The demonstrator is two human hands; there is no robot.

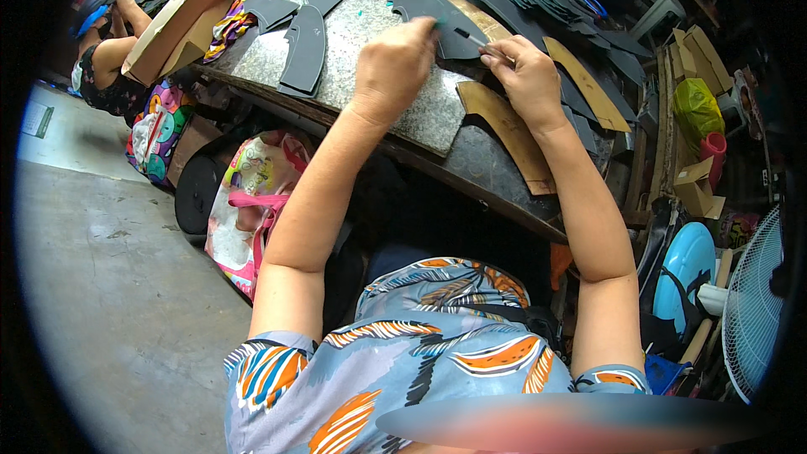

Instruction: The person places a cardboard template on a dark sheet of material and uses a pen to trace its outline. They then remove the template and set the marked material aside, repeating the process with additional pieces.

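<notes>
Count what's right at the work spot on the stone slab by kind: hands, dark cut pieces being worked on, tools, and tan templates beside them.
Hands: 2, left hand and right hand
Dark cut piece under the hands: 1
Slim tool in the right hand: 1
Tan template nearby: 1
Total: 5

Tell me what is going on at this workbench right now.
A person sits at a speckled stone slab. The left hand presses down a dark grey cut sheet piece, while the right hand holds a thin dark-tipped tool against it. Brown cardboard templates and similar dark pieces lie around.
</notes>
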